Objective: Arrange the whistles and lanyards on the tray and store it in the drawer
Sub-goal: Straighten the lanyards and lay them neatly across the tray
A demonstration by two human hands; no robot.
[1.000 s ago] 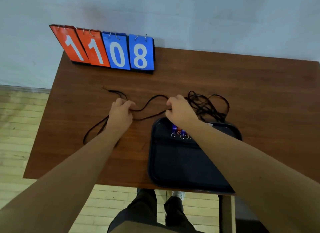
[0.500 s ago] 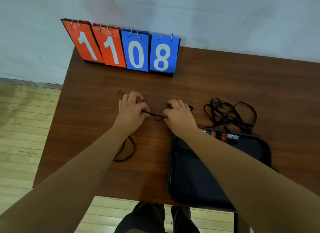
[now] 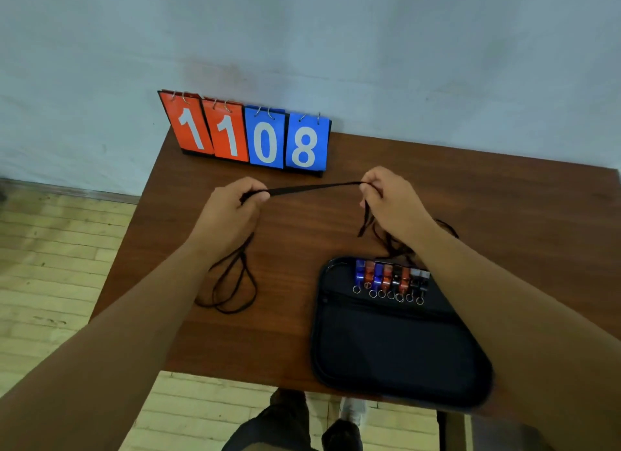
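Ok, status. Left hand (image 3: 232, 208) and right hand (image 3: 389, 202) are both raised over the table (image 3: 302, 249), well apart, with one black lanyard (image 3: 312, 187) pulled straight between them.

Left: fingers curled in, thumb and fingers pinched tight on the cord at its left end. Right: same, fingers curled, fingertips clamped on the right end. Can't tell whether either hand touches the wood.

Black cord drops from under my left hand and lies in a few loose loops on the table, beside my left forearm. It looks like the same lanyard, but the join is hidden by the hand. A short tail hangs below my right hand.

Spare lanyards (image 3: 396, 245): tangled black heap on the table just beyond the tray's far edge, mostly hidden by my right wrist. Can't count them.

Tray (image 3: 386, 350): black, flat on the table at the near right, with its near edge about level with the table's edge. My right forearm crosses over its right side.

Whistles (image 3: 389, 277): one tidy row, side by side along the tray's far edge. They're blue, red and black, with key rings pointing toward me.

Number cards (image 3: 248, 135) stand at the back of the table, two orange and two blue, reading 1108, close to the pale wall (image 3: 403, 47). Plank floor (image 3: 50, 282) is to the left. My shoes (image 3: 342, 430) show below the table's near edge.
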